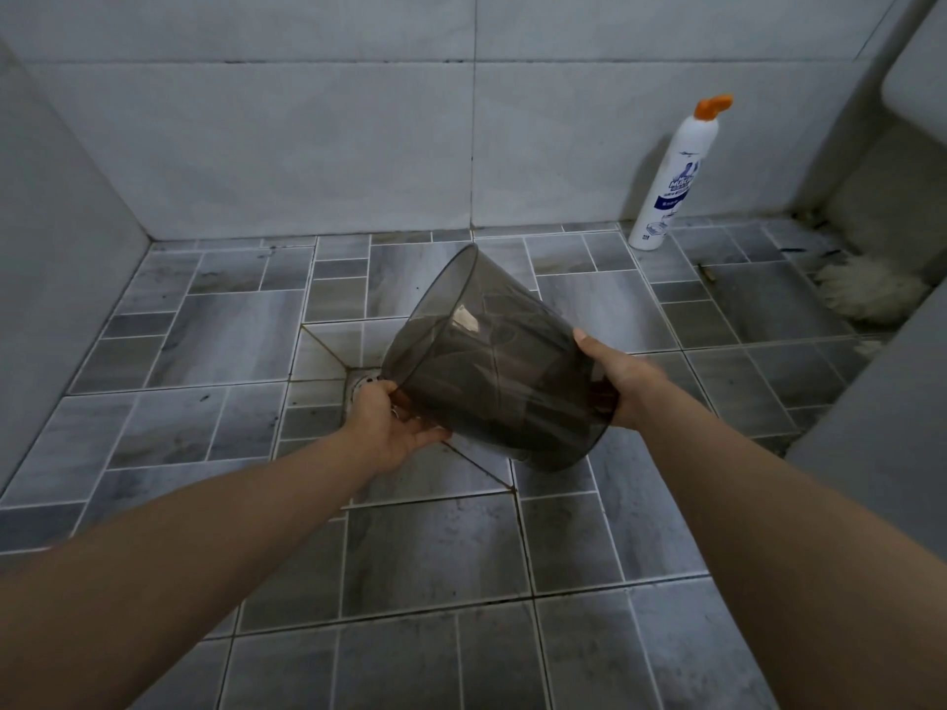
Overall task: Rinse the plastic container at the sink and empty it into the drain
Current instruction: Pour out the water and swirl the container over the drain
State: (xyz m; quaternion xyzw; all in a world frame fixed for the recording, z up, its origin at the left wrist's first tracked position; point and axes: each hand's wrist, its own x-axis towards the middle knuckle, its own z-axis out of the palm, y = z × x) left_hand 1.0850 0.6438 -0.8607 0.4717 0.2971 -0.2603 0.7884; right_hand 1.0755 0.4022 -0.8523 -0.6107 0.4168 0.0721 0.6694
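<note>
A dark, see-through plastic container (492, 361) is held over the grey tiled floor, tipped so its wide open mouth faces left and away and its base points toward me on the right. My left hand (394, 427) grips the lower rim of the mouth from beneath. My right hand (622, 381) holds the side near the base, thumb on top. A metal floor drain (365, 382) lies just below the mouth, partly hidden by my left hand and the container. No water is visible pouring out.
A white cleaner bottle with an orange cap (676, 171) stands against the back wall at right. A white mop head (866, 289) lies in the right corner beside a pale fixture (917, 84). Tiled walls close the left and back.
</note>
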